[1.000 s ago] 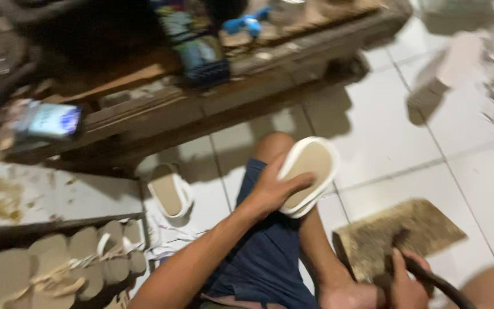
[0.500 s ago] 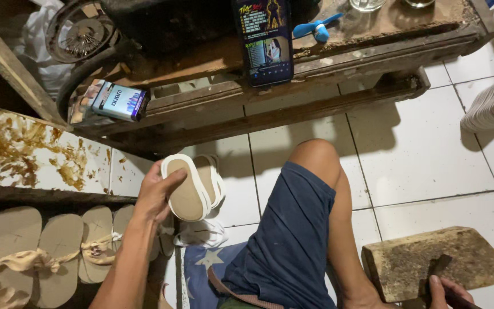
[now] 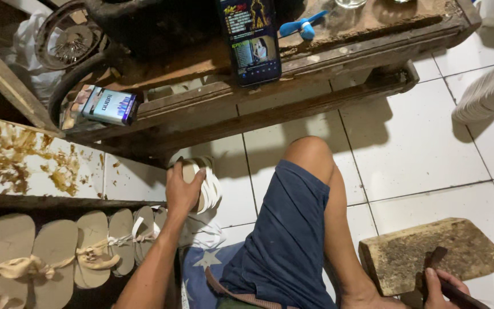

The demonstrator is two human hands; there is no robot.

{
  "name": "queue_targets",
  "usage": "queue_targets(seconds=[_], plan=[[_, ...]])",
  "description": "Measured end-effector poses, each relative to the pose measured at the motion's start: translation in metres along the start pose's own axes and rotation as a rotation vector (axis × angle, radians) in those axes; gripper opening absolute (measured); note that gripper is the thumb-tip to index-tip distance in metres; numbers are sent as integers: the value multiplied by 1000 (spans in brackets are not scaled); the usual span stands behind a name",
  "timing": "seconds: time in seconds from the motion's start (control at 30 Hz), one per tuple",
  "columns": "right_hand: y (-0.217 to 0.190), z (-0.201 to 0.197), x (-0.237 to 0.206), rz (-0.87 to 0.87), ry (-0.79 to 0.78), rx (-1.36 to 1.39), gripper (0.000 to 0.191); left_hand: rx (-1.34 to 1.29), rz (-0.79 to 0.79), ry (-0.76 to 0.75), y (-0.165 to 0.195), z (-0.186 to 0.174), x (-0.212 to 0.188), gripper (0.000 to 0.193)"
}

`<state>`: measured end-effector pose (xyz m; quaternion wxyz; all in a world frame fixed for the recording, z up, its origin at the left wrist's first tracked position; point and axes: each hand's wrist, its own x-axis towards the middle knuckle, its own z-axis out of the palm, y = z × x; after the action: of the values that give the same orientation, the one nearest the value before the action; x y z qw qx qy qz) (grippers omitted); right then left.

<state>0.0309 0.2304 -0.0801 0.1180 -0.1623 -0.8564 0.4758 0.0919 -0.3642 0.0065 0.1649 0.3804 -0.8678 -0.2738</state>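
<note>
Sandal sole (image 3: 201,186), pale and flat, sits under the left hand (image 3: 183,191) on the white tiled floor (image 3: 418,154), just beside the person's bent knee, with loose white straps (image 3: 204,229) heaped below it. Closest to us, the right hand (image 3: 441,286) is down at the bottom corner, fingers curled tight around a dark tool handle (image 3: 455,292) that rests against a rough wooden block (image 3: 430,252) on the tiles. Over on the left, a row of tan sandals (image 3: 58,252) lies side by side, straps already on them, and the left forearm runs right past them. That left hand has its fingers bent over the sole's edge, thumb spread to one side, gripping it. Beyond the row, a white board (image 3: 24,166) is smeared with brown glue stains. Farther back, a low, worn wooden bench (image 3: 338,48) crosses the view: on its lower ledge to the left lies a small rectangular packet (image 3: 107,106), dark blue and silver; up on top a phone (image 3: 251,37) leans with its screen lit, and a small blue hand fan (image 3: 304,27) lies next to it. Off at the right edge, a stack of white soles (image 3: 487,91) leans out over the floor.
</note>
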Motion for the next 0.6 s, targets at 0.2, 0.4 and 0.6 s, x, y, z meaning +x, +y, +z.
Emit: queue_targets(seconds=[0.2, 0.4, 0.6], plan=[[3, -6, -9, -55, 52, 20, 25, -318, -298, -28, 2, -2, 11, 83], [-1, -8, -7, 76, 33, 77, 27, -1067, -688, -453, -15, -12, 8, 60], [-3, -10, -7, 114, 2, 45, 28, -1053, -634, -555, 8, 24, 4, 58]])
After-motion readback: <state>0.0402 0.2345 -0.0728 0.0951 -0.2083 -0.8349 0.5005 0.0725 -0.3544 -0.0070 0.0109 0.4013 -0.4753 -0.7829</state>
